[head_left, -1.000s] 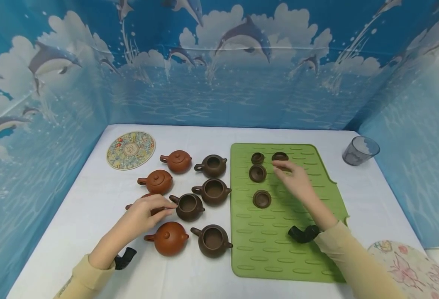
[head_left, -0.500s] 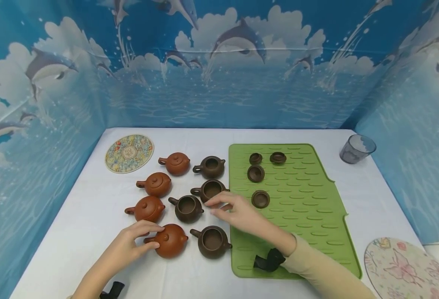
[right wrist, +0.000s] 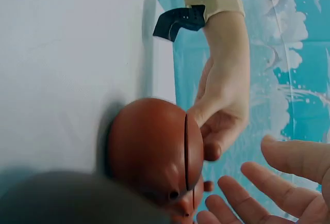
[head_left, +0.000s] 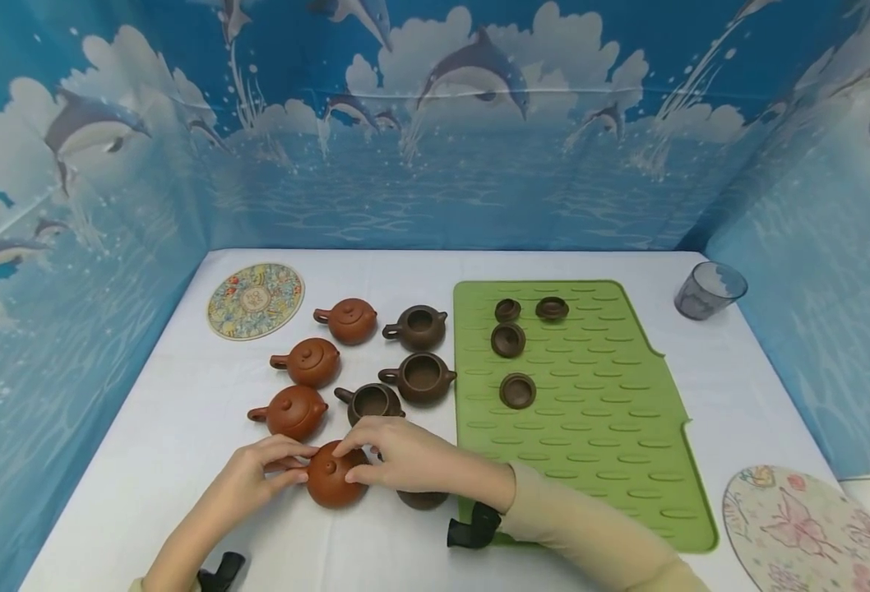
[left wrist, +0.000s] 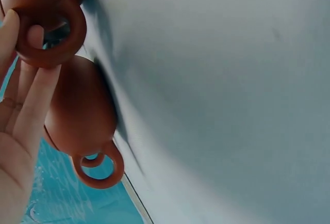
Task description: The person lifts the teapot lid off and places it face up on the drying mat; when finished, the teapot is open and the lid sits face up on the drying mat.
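At the front left of the table stands a reddish-brown teapot (head_left: 334, 491) with its lid (head_left: 330, 467) on. My left hand (head_left: 261, 475) pinches its handle (left wrist: 51, 56), with a fingertip through the loop in the left wrist view. Over the lid comes my right hand (head_left: 413, 456), thumb and fingers spread around the knob. In the right wrist view these fingers are apart and hold nothing. A dark brown lidless teapot (head_left: 423, 500) lies partly hidden below my right hand. Another dark teapot (head_left: 371, 401) is just behind that hand.
More reddish teapots (head_left: 297, 413) and dark lidless teapots (head_left: 422, 400) stand in rows behind. Several dark lids (head_left: 517, 403) lie on a green mat (head_left: 590, 444). A grey glass (head_left: 701, 300) is at back right, a patterned disc (head_left: 231, 312) at back left, a floral round mat (head_left: 798, 526) at front right.
My right hand has come from the lids on the green mat leftward and down to the front reddish teapot. My left hand has moved down and taken hold of that teapot's handle.
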Action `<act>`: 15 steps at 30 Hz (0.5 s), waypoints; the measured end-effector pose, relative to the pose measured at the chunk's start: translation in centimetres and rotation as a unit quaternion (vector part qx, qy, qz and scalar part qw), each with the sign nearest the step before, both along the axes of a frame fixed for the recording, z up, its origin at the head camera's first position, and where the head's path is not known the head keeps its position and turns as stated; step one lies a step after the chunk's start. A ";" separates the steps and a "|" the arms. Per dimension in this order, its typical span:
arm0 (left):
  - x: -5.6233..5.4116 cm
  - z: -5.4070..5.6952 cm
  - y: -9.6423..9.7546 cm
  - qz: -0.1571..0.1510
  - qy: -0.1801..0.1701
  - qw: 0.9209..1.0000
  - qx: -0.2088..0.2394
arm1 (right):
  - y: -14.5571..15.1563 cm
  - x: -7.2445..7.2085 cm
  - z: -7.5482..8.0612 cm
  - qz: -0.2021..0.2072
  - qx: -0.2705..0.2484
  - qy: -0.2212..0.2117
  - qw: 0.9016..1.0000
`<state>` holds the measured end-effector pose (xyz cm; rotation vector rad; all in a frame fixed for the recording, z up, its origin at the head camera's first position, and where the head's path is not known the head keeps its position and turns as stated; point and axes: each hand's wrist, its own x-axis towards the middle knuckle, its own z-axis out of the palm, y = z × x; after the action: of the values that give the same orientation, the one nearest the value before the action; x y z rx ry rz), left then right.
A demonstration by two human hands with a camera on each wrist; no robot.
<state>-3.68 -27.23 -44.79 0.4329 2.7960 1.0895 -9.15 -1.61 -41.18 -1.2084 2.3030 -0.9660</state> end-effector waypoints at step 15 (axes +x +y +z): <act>-0.5 -0.1 -0.4 -0.014 -0.026 0.999 0.024 | -3.0 1.1 -0.9 -0.024 0.042 0.088 0.995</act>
<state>-4.20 -27.67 -44.84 0.4409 2.7153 1.1476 -8.07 -4.57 -42.11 -1.2546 2.4920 -0.7967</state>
